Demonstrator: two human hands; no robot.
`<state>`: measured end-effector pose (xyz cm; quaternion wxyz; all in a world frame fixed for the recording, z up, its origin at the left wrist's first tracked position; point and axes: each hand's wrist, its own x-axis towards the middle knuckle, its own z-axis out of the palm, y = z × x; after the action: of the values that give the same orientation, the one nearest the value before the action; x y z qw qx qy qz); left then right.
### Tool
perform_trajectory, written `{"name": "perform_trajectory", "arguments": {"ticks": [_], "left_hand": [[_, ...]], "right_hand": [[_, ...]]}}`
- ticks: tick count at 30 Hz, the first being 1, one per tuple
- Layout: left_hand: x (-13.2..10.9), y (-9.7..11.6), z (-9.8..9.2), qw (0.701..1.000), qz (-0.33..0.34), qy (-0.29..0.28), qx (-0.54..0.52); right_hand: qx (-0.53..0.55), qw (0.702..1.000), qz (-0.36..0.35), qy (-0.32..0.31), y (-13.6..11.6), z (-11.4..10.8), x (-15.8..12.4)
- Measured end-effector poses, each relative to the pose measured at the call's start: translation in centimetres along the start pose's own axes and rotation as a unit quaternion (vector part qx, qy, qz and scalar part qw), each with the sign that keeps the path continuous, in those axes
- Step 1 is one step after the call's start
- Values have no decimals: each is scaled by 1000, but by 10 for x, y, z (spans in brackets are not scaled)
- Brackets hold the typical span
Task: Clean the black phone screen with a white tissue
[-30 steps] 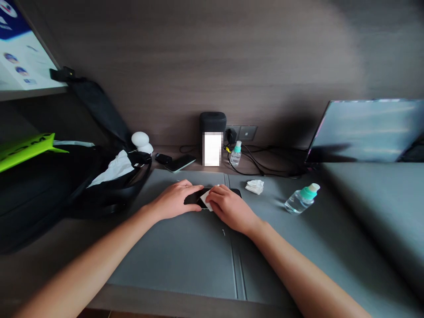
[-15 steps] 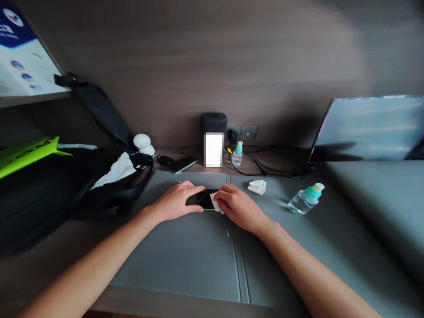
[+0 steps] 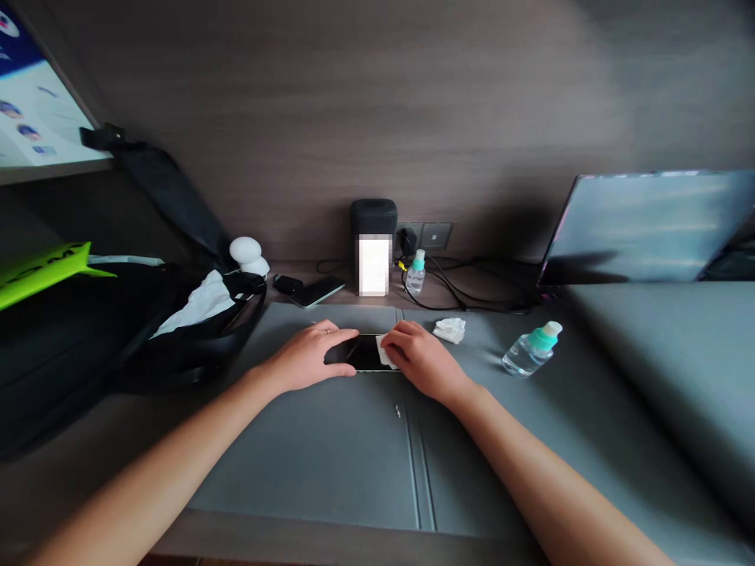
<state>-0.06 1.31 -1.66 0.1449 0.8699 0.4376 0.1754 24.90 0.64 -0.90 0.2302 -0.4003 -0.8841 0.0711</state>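
Observation:
A black phone [image 3: 366, 354] lies flat on the grey desk mat [image 3: 312, 456], its long side running left to right. My left hand [image 3: 310, 355] grips the phone's left end, thumb along the near edge and index finger along the far edge. Over the right part of the screen, my right hand [image 3: 420, 358] pinches a white wipe [image 3: 384, 351] and presses it against the glass. A crumpled white tissue [image 3: 449, 330] rests on the mat just beyond my right hand.
Clear spray bottles with teal collars stand at the right [image 3: 528, 351] and by the wall [image 3: 416, 275]. A dark cylinder [image 3: 373, 216], cables, another phone [image 3: 318, 292] and a white figure [image 3: 246, 253] line the back. A black bag [image 3: 76, 354] is left, a screen [image 3: 637, 228] right.
The view has shifted slightly, so the surroundings appear a little further left. My right hand and the wipe have moved slightly right along the phone; my left hand keeps its grip.

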Motion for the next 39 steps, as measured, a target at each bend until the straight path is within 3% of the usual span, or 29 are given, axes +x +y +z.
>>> {"name": "perform_trajectory", "arguments": {"ticks": [7, 13, 20, 25, 31, 36, 39], "left_hand": [[0, -3, 2, 1000, 1, -2, 0], [-1, -3, 2, 1000, 0, -6, -4], [0, -3, 3, 1000, 3, 2, -7], [1, -2, 2, 1000, -5, -5, -19], [0, -2, 2, 1000, -17, -3, -11], [0, -4, 3, 1000, -3, -5, -16], [0, -5, 4, 1000, -4, -4, -9]], "right_hand": [[25, 999, -33, -21, -1, 1, 2], [9, 1000, 30, 3, 8, -2, 0], [4, 1000, -18, -25, 1, -1, 1], [-16, 1000, 16, -6, 5, 2, 6], [23, 999, -27, -35, 1, 0, 3], [18, 1000, 10, -13, 5, -2, 2], [19, 999, -21, -25, 6, -2, 3]]}}
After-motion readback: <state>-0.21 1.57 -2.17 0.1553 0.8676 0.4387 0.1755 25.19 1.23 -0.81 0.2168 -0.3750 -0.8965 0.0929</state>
